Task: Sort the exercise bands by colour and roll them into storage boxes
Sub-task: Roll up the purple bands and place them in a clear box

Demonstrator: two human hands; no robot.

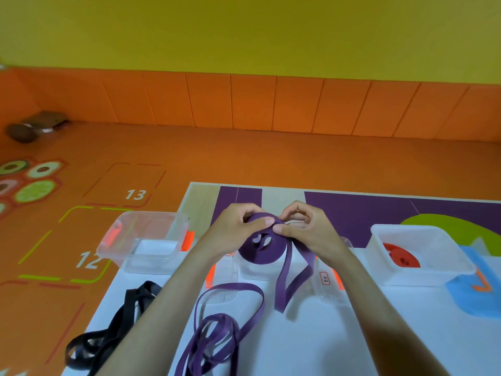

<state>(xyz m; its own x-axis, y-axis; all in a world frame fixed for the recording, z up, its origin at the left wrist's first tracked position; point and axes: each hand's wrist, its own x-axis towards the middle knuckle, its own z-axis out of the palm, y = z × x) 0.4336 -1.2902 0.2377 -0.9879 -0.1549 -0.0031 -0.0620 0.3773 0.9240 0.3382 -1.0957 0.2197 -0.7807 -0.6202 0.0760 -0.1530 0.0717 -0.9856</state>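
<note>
Purple band (261, 249), frame centre: left hand (238, 226) and right hand (303, 229) pinch its half-wound coil above the middle box (329, 290). Judged next: wind in the hanging tail.

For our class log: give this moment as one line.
hands: left, right rolling purple band | red roll: boxed | black bands: loose

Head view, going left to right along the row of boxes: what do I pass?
Empty clear plastic box with orange latches → purple band roll held in both hands → white plastic box holding a rolled red band.
</note>
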